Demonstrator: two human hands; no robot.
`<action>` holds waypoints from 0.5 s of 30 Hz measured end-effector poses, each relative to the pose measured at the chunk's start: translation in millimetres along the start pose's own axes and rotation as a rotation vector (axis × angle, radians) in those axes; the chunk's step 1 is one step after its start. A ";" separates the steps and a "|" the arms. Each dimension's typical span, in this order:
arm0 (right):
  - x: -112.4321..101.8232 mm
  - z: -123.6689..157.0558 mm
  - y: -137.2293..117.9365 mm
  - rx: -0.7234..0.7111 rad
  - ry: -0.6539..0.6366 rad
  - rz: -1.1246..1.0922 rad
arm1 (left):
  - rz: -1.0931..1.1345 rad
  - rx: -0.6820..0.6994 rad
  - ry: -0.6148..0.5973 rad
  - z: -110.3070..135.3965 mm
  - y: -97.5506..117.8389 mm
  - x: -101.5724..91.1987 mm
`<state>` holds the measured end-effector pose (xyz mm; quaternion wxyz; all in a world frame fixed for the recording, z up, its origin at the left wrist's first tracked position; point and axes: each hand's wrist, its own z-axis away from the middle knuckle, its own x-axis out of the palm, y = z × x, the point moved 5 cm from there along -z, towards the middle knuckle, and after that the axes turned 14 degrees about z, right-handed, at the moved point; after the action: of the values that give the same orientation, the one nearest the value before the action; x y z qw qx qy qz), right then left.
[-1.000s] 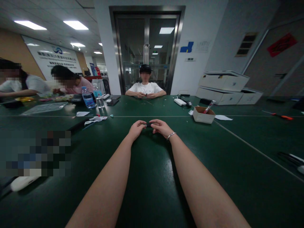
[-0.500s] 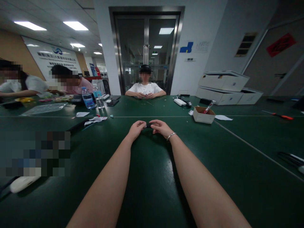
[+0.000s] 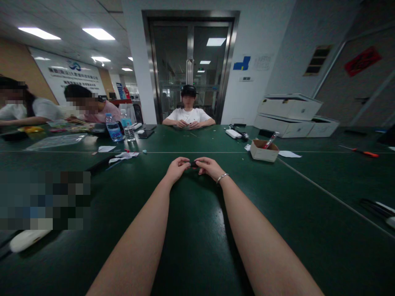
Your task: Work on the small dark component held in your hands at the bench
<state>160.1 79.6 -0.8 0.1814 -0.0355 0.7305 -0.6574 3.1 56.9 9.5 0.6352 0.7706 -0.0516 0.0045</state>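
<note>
Both my arms stretch out over the dark green table (image 3: pixel 191 230). My left hand (image 3: pixel 177 168) and my right hand (image 3: pixel 209 166) meet at the table's middle, fingers curled. Between their fingertips they pinch a small black object (image 3: pixel 193 164), too small to name. A thin bracelet (image 3: pixel 222 177) circles my right wrist. The hands rest on or just above the tabletop.
An open cardboard box (image 3: pixel 264 150) with a red tool stands right of my hands. Paper scraps (image 3: pixel 123 155) and water bottles (image 3: pixel 114 128) lie to the left. A person in white (image 3: pixel 188 115) sits opposite, two more at far left. White boxes (image 3: pixel 290 107) stack at right. A red-handled screwdriver (image 3: pixel 360 151) lies far right.
My hands have stayed together on the small black object, with only slight finger movement. The view has tipped up a little.
</note>
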 end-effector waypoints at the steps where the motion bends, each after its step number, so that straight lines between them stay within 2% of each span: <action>1: -0.1 -1.0 1.1 0.018 0.008 0.013 | 0.007 0.006 0.005 0.3 0.7 -0.3; 4: 0.1 -1.4 1.9 0.040 0.004 0.064 | 0.020 0.012 0.019 0.3 1.0 -1.8; 10: 0.5 4.6 -7.5 -0.059 -0.033 -0.032 | 0.027 -0.007 0.061 -1.6 0.1 -5.5; 15: 1.2 3.1 -5.2 0.006 -0.027 0.124 | 0.034 -0.023 0.063 -1.9 -1.0 -5.2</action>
<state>158.9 75.6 3.8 0.2317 0.0018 0.7269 -0.6464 -1.8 59.3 8.4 0.6453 0.7616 -0.0446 0.0389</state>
